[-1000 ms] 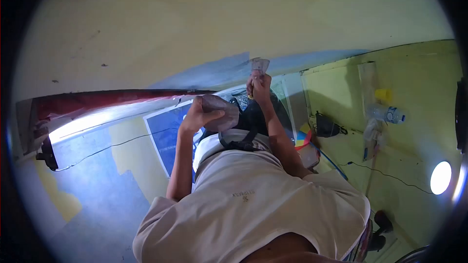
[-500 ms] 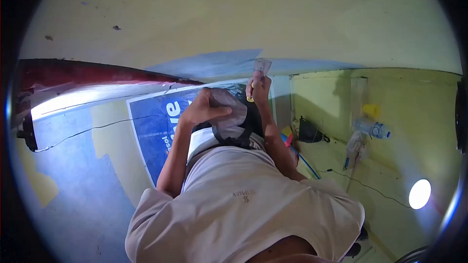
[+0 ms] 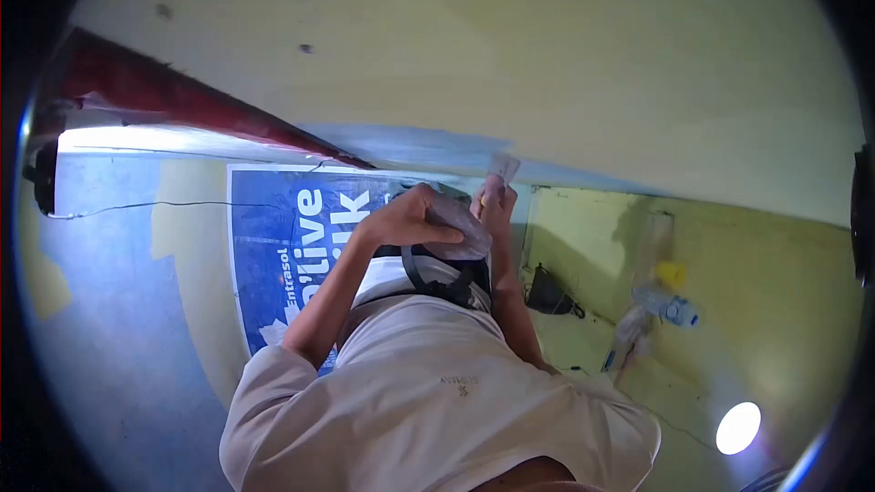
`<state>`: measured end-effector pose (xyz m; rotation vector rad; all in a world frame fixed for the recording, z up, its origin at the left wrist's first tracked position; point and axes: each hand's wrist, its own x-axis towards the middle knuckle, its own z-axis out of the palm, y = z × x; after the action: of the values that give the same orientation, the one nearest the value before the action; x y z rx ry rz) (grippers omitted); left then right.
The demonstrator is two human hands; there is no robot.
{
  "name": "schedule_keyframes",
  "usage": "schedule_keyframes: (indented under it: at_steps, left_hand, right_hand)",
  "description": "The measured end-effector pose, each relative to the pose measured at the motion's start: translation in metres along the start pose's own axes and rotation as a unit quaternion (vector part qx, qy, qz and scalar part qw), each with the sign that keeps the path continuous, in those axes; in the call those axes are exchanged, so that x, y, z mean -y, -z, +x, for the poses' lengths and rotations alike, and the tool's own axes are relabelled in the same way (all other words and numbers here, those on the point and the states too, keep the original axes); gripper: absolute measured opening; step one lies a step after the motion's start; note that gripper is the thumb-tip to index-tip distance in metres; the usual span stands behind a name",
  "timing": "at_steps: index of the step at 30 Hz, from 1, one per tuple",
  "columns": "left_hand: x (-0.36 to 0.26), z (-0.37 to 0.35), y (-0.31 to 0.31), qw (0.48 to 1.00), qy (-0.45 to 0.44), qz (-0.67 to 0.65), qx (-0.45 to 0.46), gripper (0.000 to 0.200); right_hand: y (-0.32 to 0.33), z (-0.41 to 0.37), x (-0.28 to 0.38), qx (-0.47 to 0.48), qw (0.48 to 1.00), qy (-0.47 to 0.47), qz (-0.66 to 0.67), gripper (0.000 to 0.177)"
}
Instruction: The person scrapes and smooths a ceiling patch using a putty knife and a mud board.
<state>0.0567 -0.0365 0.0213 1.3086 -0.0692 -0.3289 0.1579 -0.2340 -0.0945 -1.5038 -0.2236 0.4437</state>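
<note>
My left hand (image 3: 399,220) is closed on a flat greyish plate (image 3: 467,230), thumb across its face and fingers behind. Close beside it, my right hand (image 3: 495,210) grips a putty knife (image 3: 503,167). The knife's wide blade points up, near the bluish band on the wall (image 3: 474,64). Part of the right hand is hidden behind the plate, and the knife looks slightly blurred.
A blue poster (image 3: 264,246) with white letters is at left, below a red strip (image 3: 182,96). A black bag-like thing (image 3: 550,292), a plastic bottle (image 3: 670,305), a yellow item (image 3: 672,273) and a bright lamp (image 3: 738,428) are at right.
The whole view has shifted and tilted. My right hand with the putty knife has come down from the bluish band, closer to the plate in my left hand.
</note>
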Motion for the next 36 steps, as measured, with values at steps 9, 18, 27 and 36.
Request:
schedule_keyframes:
  at_steps: [9, 18, 27, 36]
  left_hand:
    - [-0.011, 0.006, -0.022, 0.996, 0.059, -0.031, -0.061, 0.023]
    - [0.015, 0.002, -0.028, 0.990, 0.075, 0.053, -0.106, 0.022]
    - [0.022, -0.007, -0.018, 0.984, 0.082, 0.064, -0.145, 0.022]
    - [0.018, -0.005, -0.025, 0.980, 0.091, 0.037, -0.175, 0.022]
  right_hand:
    - [0.014, 0.003, -0.015, -0.011, 0.998, 0.001, 0.065, 0.041]
    - [0.015, 0.000, -0.008, -0.016, 0.998, -0.050, 0.042, 0.039]
    - [0.016, -0.004, -0.017, -0.045, 0.994, -0.072, 0.069, 0.050]
    - [0.016, -0.002, -0.047, -0.039, 0.996, -0.053, 0.061, 0.053]
